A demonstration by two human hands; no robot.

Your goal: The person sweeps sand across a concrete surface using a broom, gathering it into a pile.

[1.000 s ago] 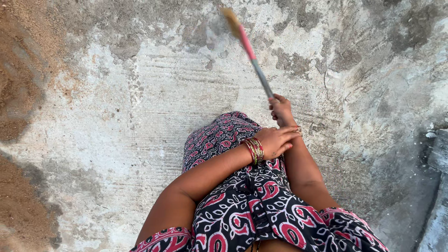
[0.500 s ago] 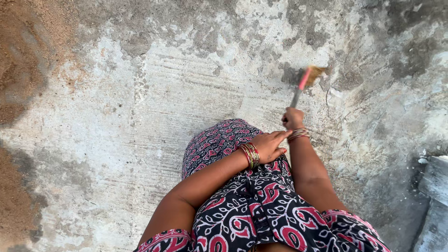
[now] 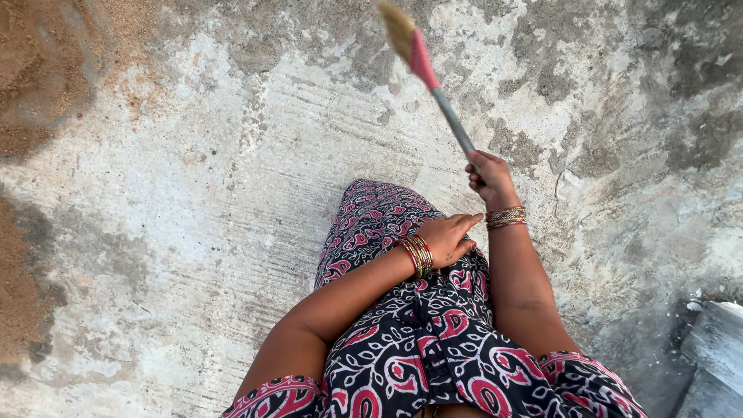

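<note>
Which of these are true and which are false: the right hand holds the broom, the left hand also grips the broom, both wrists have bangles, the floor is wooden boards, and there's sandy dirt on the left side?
1. The right hand holds the broom by its handle. True.
2. The left hand also grips the broom. False: it rests on the patterned dress, apart from the handle.
3. Both wrists wear bangles. True.
4. The floor is wooden boards. False: it is rough, patchy concrete.
5. Sandy dirt lies along the left side. True.
</note>
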